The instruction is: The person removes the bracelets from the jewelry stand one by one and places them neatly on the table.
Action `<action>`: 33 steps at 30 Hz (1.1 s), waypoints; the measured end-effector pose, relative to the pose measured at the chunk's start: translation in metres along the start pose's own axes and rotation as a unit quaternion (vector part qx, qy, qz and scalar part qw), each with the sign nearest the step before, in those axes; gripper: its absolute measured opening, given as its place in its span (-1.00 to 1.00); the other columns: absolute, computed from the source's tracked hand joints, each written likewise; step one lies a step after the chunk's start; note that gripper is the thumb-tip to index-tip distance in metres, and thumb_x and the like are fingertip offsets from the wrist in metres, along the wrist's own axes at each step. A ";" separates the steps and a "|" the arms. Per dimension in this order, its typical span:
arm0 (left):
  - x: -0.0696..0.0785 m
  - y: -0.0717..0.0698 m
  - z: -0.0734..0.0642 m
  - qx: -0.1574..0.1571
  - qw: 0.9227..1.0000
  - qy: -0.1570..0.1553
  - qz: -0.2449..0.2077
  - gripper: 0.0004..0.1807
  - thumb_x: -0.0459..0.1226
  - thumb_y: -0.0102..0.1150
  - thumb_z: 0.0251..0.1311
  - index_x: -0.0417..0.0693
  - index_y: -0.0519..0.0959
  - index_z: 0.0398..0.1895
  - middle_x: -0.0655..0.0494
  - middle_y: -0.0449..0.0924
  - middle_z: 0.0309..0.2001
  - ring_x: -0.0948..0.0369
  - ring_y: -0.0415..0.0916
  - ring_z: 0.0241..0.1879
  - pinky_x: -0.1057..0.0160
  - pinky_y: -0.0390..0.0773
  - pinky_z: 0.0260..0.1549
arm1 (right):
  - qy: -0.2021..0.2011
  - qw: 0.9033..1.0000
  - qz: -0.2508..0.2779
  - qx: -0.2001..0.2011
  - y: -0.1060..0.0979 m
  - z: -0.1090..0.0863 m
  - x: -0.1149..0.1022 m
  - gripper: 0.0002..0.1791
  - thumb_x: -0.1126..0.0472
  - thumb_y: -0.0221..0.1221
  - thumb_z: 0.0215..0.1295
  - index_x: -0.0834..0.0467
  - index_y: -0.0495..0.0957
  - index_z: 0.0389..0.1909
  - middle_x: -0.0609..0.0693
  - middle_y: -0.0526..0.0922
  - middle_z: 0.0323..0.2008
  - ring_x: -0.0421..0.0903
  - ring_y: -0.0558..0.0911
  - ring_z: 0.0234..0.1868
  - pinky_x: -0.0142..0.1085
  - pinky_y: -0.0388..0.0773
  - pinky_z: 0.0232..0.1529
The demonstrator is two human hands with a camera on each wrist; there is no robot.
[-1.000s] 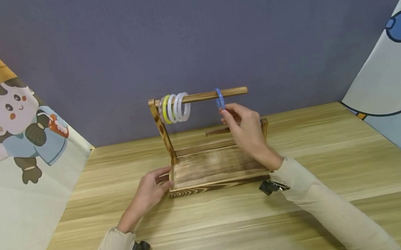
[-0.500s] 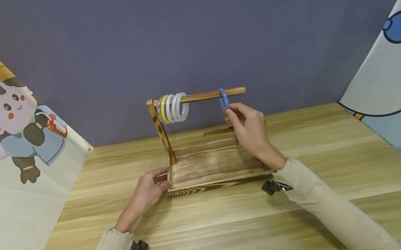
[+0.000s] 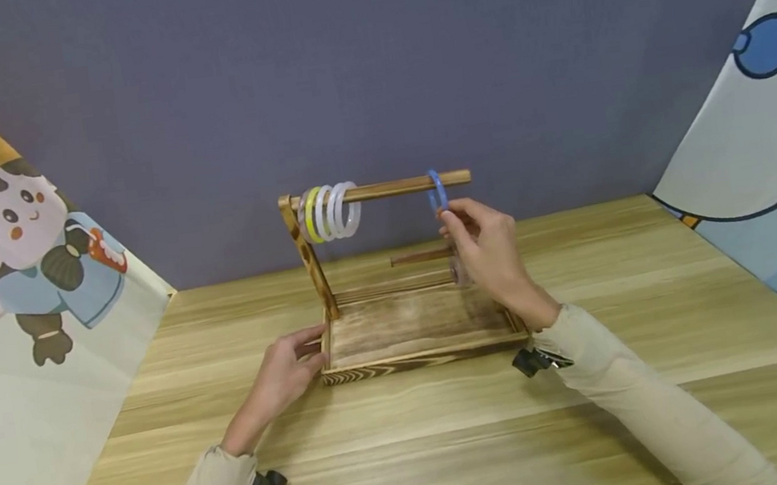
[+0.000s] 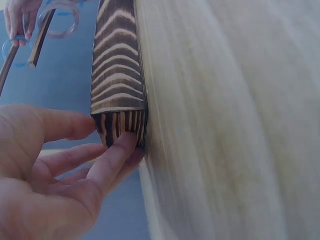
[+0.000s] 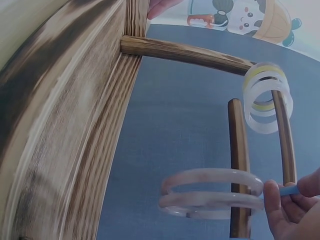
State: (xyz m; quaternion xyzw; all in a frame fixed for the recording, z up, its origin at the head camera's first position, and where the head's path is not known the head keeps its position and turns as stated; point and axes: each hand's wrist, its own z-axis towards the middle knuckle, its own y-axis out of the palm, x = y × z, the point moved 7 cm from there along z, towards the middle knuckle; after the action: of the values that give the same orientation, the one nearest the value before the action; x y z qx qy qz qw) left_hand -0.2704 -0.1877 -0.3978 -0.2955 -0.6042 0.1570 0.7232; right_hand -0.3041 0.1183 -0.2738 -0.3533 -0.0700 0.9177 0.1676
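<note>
My right hand (image 3: 491, 250) pinches the lower edge of a blue bangle (image 3: 436, 188) between thumb and fingertips. That bangle hangs around the top bar (image 3: 389, 188) of a wooden bangle stand, toward the bar's free right end. Several white bangles (image 3: 334, 210) and a yellow bangle (image 3: 313, 215) sit together at the bar's left end, beside the upright. My left hand (image 3: 288, 372) touches the left end of the stand's tray (image 3: 425, 363) with its fingers extended. In the left wrist view, those fingertips rest on the striped tray end (image 4: 120, 127).
Translucent pinkish bangles (image 5: 210, 200) hang on the lower bar (image 5: 239, 150), partly behind my right hand in the head view. Behind the wooden table (image 3: 414, 450) rises a dark blue-grey wall (image 3: 367, 67). Cartoon-printed panels (image 3: 17, 239) stand at both sides.
My right hand and the blue bangle have shifted slightly right along the top bar, toward its free end. The left hand stays at the tray's left end.
</note>
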 end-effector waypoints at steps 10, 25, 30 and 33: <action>0.011 0.005 -0.002 0.005 0.996 0.047 0.071 -0.55 -0.52 0.10 0.23 -0.35 0.53 0.22 -0.34 0.52 0.18 -0.17 0.56 0.11 0.11 0.69 -0.14 | 0.003 1.000 0.006 0.011 -0.012 0.002 0.005 -0.81 0.36 0.14 0.43 0.41 0.65 -0.12 0.24 0.74 -0.26 0.09 0.72 -0.37 -0.49 0.62 -0.35; 0.014 0.004 -0.001 0.020 0.998 0.012 0.062 -0.55 -0.52 0.09 0.12 -0.41 0.56 0.14 -0.36 0.58 0.10 -0.14 0.62 0.04 0.34 0.63 -0.40 | 0.017 0.999 0.015 0.030 -0.029 0.002 -0.001 -0.81 0.48 0.09 0.41 0.55 0.59 -0.11 0.37 0.70 -0.23 0.26 0.68 -0.36 -0.46 0.64 -0.32; 0.013 0.004 -0.002 0.020 0.998 -0.001 0.067 -0.54 -0.51 0.10 0.13 -0.38 0.57 0.15 -0.33 0.58 0.11 -0.13 0.61 0.05 0.34 0.59 -0.45 | 0.026 0.999 0.016 0.026 -0.036 0.000 -0.013 -0.81 0.49 0.08 0.40 0.55 0.59 -0.11 0.39 0.69 -0.22 0.22 0.69 -0.34 -0.39 0.67 -0.29; 0.012 0.004 -0.002 0.021 0.997 -0.009 0.069 -0.55 -0.50 0.11 0.14 -0.37 0.57 0.15 -0.32 0.59 0.11 -0.12 0.61 0.06 0.34 0.59 -0.50 | 0.029 0.999 0.025 0.031 -0.041 0.000 -0.003 -0.80 0.47 0.09 0.41 0.54 0.59 -0.11 0.38 0.69 -0.22 -0.03 0.70 -0.37 -0.45 0.65 -0.30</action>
State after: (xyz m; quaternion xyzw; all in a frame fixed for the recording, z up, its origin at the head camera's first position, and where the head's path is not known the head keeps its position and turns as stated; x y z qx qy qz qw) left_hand -0.2652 -0.1776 -0.3913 -0.3202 -0.5852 0.2218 0.7112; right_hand -0.2913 0.1555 -0.2623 -0.3764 -0.0276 0.9126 0.1572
